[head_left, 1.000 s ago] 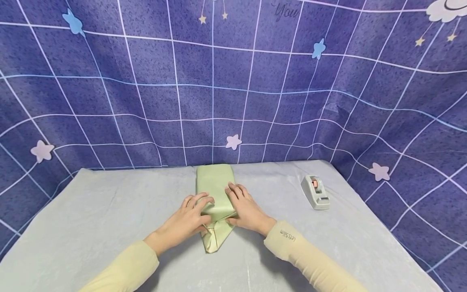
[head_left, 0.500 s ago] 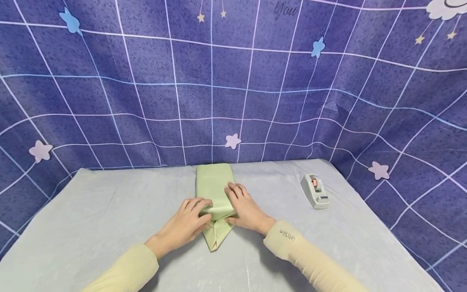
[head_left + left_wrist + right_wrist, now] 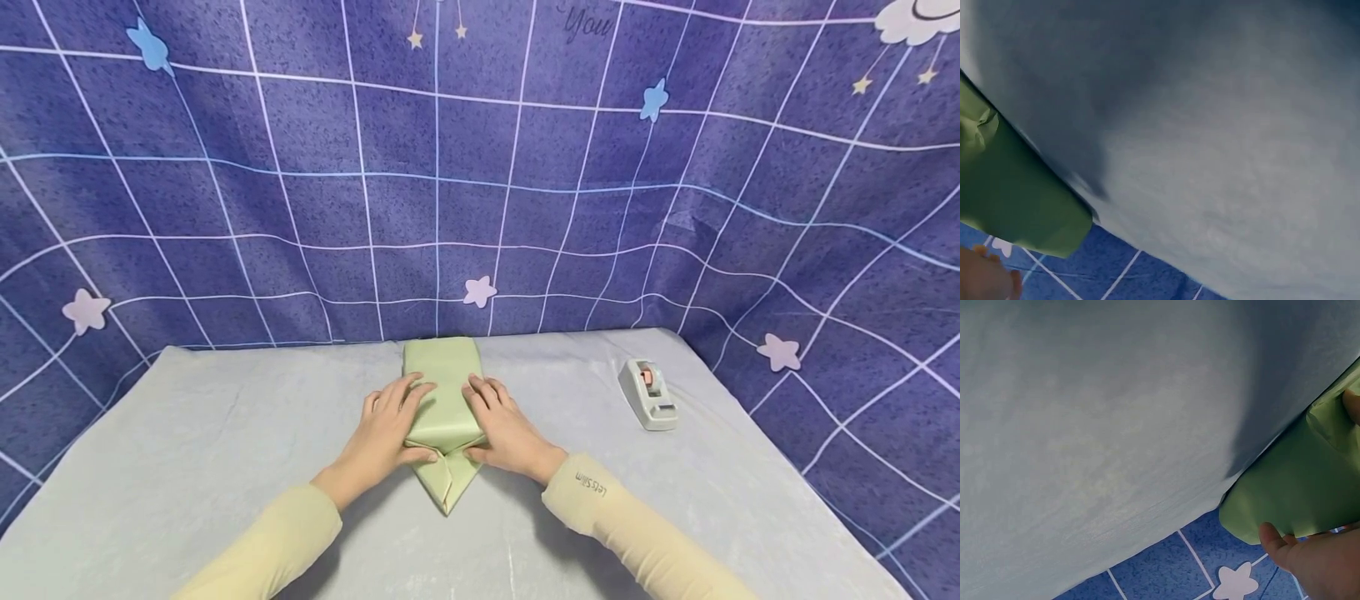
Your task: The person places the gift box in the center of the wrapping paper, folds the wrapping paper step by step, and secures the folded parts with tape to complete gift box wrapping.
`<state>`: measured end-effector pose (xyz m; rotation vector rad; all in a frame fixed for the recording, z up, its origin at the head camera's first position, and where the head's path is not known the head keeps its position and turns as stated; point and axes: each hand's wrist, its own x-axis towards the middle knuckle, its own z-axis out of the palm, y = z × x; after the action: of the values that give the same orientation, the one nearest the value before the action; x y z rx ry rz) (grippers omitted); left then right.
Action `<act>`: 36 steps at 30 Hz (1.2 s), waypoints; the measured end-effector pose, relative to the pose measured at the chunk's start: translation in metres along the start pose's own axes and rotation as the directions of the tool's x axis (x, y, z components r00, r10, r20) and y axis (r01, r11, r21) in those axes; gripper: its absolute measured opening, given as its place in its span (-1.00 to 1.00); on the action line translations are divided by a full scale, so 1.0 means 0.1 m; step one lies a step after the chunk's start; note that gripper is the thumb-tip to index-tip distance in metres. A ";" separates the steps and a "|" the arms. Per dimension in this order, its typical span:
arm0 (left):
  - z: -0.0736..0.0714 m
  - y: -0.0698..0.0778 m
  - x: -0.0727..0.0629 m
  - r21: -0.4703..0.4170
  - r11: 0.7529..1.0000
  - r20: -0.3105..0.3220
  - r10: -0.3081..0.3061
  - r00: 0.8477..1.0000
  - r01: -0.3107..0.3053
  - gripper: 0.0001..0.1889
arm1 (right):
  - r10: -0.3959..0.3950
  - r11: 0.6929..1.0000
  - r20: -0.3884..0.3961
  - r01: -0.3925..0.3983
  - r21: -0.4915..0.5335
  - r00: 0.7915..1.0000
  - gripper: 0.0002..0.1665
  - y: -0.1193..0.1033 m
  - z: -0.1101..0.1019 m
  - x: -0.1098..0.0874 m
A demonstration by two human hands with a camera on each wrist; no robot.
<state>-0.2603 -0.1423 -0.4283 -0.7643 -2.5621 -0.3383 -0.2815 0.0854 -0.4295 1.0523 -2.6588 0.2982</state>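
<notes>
A flat box wrapped in pale green paper [image 3: 442,358] lies lengthwise on the table in the head view. Its near end carries a paper flap folded to a triangle [image 3: 446,487], the tip pointing towards me. My left hand [image 3: 378,435] holds the box's left near corner, bent fingers over the top and thumb on the fold. Across from it, my right hand [image 3: 513,433] grips the right side, its thumb at the base of the flap. The right wrist view shows fingers on the green box [image 3: 1297,487]. In the left wrist view, little of the left hand [image 3: 985,278] shows.
A pale grey tape dispenser [image 3: 648,396] with a small roll stands on the right of the table. Light grey cloth [image 3: 225,433] covers the tabletop. Behind and at the sides hangs a blue-purple curtain [image 3: 390,208] with grid lines and stars.
My left hand has slid forward over the top of the box. The flap's left side has folded inward, making a neater point. My right hand has stayed where it was.
</notes>
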 end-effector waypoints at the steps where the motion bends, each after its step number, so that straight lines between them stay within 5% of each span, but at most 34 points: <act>1: 0.01 -0.01 0.01 -0.020 1.000 0.009 -0.020 1.000 0.020 0.05 | 0.000 1.000 -0.001 0.000 -0.001 1.000 0.05 0.00 0.00 0.00; 11: 0.10 -0.04 -0.02 -0.112 0.988 0.054 -0.096 0.994 0.101 0.05 | 0.002 1.000 0.000 -0.002 0.008 1.000 0.05 -0.01 -0.02 0.00; 21: -0.02 -0.10 0.01 -0.201 0.975 0.183 -0.061 0.981 0.098 -0.03 | -0.004 1.000 -0.003 0.004 0.017 1.000 0.05 -0.01 -0.03 -0.01; 27: -0.08 -0.09 0.03 -0.161 0.984 0.203 -0.046 0.978 0.080 -0.05 | -0.003 1.000 -0.001 0.004 0.008 1.000 0.05 -0.01 -0.02 -0.01; 36: -0.07 -0.12 -0.01 -0.106 0.993 0.192 -0.035 0.981 0.056 0.28 | -0.001 1.000 -0.012 0.001 -0.001 1.000 0.08 -0.01 0.01 0.00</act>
<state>-0.2644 -0.1547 -0.4241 -0.8142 -2.7624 -0.4459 -0.2811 0.0848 -0.4299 1.0483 -2.6481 0.3023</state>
